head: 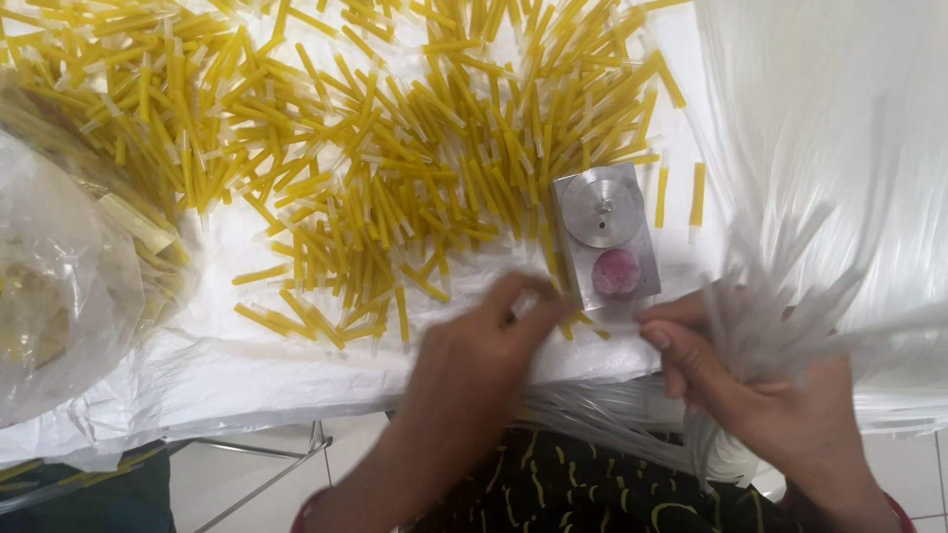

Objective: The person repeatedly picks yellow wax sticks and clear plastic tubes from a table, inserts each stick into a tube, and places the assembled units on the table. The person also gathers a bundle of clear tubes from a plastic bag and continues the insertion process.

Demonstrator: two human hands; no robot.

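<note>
I see right hand [780,395] gripping bunch of clear sleeves [780,316], fingers closed around it. Left hand [494,336] blurred, pinching something small at fingertips; what exactly, cannot tell. Metal block [606,235] just above pinch, yellow sticks [395,178] beyond it. Risk: bunch fans loose above right grip, sleeves may slip out; left wrist can sweep sticks off sheet [247,365] edge.

A fanned bundle of clear thin plastic sleeves [780,316] sticks up, just right of the small metal block [605,235].
</note>
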